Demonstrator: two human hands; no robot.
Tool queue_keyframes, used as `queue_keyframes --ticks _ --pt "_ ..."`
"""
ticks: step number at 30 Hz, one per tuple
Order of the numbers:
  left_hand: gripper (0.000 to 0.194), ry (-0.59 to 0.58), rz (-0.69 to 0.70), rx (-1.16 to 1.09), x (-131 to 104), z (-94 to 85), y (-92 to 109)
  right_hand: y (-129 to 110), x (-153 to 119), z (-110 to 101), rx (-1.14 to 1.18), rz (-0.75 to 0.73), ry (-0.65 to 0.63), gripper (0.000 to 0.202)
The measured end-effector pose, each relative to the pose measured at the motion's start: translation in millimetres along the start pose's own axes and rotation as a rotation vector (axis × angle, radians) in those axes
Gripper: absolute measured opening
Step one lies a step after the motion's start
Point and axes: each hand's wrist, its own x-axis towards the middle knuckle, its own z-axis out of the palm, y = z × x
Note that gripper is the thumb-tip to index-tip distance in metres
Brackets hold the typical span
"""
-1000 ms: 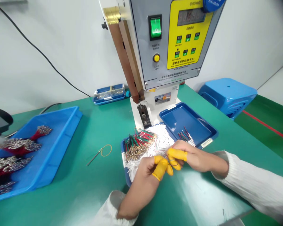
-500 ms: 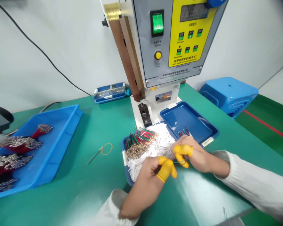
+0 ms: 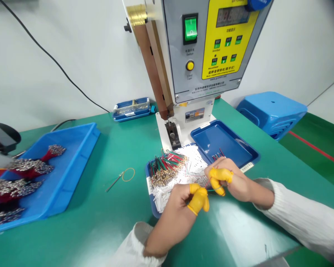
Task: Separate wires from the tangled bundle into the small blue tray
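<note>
My left hand (image 3: 185, 203) and my right hand (image 3: 231, 180) are pinched close together over the front edge of a blue tray (image 3: 153, 205), with yellow finger cots on their fingertips. A thin greenish wire (image 3: 212, 190) spans the small gap between them; its ends are hidden in the fingers. In the tray lie a bundle of red, green and black wires with gold-coloured ends (image 3: 167, 167) and a heap of short white tubes (image 3: 193, 157). Just behind my right hand, a few similar wires (image 3: 218, 154) rest in a second blue tray (image 3: 231, 139).
A crimping machine (image 3: 192, 83) with a black die block (image 3: 172, 134) stands behind the trays. On the left, a large blue bin (image 3: 72, 174) holds bundles of metal-tipped leads. A thin tool with a yellow loop (image 3: 128, 174) lies on the green table. A blue stool (image 3: 271, 107) is at right.
The whole view has shifted slightly, so everything appears a little further right. Both hands keep their pinch, and the wire between them shows more plainly.
</note>
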Motion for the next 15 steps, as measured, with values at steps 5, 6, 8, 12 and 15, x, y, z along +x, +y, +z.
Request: queue_keyframes --ticks 5,6,8,12,15 --pt "0.046 0.001 -0.008 0.002 0 0.9 4 -2 0 1 -0.004 -0.013 0.02 0.037" --pt "0.047 -0.001 -0.006 0.002 0 1.0 4 -2 0 1 -0.005 -0.017 0.022 0.037" --pt "0.047 -0.001 -0.001 0.002 -1 0.6 4 -4 0 1 -0.012 -0.023 0.023 0.038" --pt "0.046 0.0 0.019 -0.008 -4 -1.2 -1 -6 2 -5 -0.037 0.035 0.093 0.048" --pt "0.048 -0.013 0.024 -0.023 -5 -2.2 -4 -5 8 -17 0.009 0.067 0.261 0.055"
